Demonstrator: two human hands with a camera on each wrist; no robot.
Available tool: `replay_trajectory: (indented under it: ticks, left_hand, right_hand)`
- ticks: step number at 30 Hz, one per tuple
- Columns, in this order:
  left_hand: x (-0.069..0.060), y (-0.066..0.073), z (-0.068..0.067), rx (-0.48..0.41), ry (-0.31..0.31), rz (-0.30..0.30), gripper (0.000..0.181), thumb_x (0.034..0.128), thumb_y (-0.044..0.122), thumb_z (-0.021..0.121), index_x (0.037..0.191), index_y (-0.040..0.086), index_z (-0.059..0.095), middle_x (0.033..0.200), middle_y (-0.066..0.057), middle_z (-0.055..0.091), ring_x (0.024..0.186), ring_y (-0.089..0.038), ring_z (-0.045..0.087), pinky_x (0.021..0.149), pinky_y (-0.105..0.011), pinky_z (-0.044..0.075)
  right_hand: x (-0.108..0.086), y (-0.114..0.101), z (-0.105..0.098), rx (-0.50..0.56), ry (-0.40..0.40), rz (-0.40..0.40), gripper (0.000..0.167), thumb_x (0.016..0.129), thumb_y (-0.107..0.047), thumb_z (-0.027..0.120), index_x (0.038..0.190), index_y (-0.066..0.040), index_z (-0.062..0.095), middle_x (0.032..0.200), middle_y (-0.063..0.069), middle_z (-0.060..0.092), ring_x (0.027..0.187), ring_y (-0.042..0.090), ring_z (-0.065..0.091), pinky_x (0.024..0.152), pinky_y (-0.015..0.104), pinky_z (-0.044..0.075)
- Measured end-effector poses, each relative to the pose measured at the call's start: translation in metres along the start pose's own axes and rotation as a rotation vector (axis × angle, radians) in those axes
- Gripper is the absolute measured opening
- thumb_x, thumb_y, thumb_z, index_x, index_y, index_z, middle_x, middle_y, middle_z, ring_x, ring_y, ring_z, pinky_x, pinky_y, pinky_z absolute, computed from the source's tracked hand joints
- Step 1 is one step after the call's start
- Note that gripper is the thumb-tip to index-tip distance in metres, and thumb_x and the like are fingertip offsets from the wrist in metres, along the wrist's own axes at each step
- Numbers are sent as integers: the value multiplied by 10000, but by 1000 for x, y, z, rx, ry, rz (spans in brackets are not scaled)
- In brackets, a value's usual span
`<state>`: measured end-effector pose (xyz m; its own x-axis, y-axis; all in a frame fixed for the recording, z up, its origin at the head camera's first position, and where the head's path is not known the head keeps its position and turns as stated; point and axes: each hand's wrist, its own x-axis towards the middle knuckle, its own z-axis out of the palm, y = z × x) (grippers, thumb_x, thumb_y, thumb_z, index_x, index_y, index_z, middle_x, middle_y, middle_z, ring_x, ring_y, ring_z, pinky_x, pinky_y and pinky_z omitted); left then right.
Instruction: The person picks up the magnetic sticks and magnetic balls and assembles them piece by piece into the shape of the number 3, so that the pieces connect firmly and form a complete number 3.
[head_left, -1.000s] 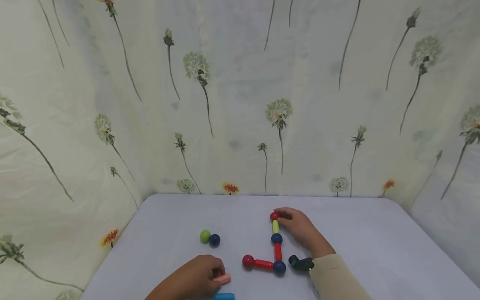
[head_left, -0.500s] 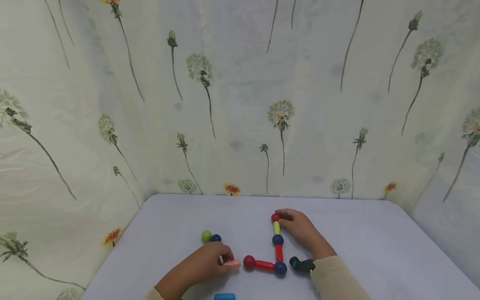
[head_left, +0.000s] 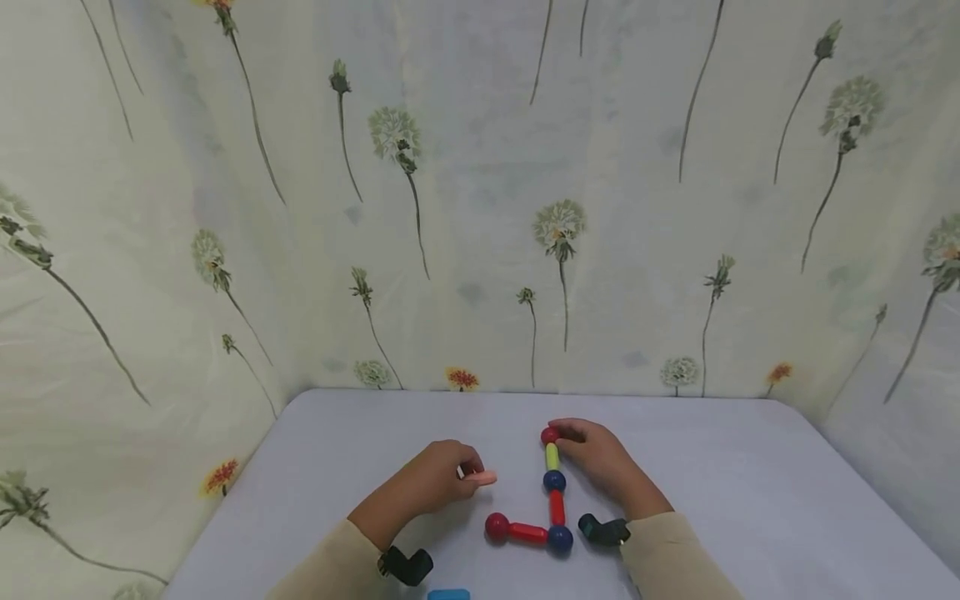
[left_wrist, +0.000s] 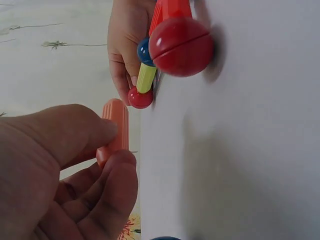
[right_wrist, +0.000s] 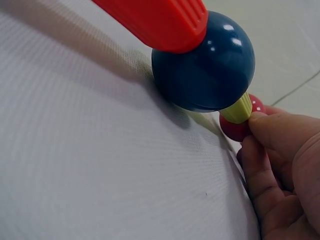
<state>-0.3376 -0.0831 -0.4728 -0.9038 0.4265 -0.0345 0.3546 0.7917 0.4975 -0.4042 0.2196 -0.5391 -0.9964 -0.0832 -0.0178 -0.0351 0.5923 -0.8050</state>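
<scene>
Here, a pink rod (head_left: 484, 477) is pinched by the left hand (head_left: 442, 477), while to that hand's right a red ball (head_left: 549, 435), joined to a yellow rod (head_left: 552, 456), is gripped by the right hand (head_left: 598, 457).

Salmon stick (head_left: 483, 477): rear end hidden in the head view by the left hand (head_left: 438, 477).
Far red ball (head_left: 550, 435): partly covered by the right hand (head_left: 600, 458).
Yellow stick (right_wrist: 238, 110): partly concealed, right wrist view, behind the middle blue ball (right_wrist: 205, 70).
Red stick (right_wrist: 162, 22): cut by that view's top edge.
Blue stick (head_left: 448, 595): truncated at the head view's lower edge.
Dark arc (left_wrist: 165, 238), left wrist view: remainder below the edge.
</scene>
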Motion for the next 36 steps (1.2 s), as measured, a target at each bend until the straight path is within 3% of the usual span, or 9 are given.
replay_trajectory:
  ticks: [5,9,24,36]
  left_hand:
    - [17,2,-7,19,-10,-65,169,926,292,810,1056,201,752,913,64,641,848,-147,569,729,-322,525]
    - [29,3,-6,27,-14,-109,175,928,302,810,1055,199,748,901,40,633,849,-165,574,737,-344,536]
    - [84,19,12,45,-25,-106,175,962,292,776,1073,157,762,904,31,661,837,-157,587,786,-335,532]
    - [103,34,27,23,-38,-106,149,963,236,768,1085,151,767,952,21,679,877,-163,581,888,-364,544]
  right_hand:
    - [0,-4,10,15,-1,-8,358,1009,-253,703,1362,-304,678,1369,-25,675,1388,290,548,1135,581,437]
    - [-2,-6,18,28,-3,-8,336,1003,-259,714,1331,-330,695,1330,-60,690,1372,266,562,1130,574,446]
    - [-7,-11,11,32,16,25,351,997,-236,718,1338,-315,693,1353,-38,686,1370,271,569,1123,566,455]
    - [-12,-9,-1,16,22,22,340,993,-243,727,1325,-310,699,1324,-43,699,1348,278,587,1102,551,482]
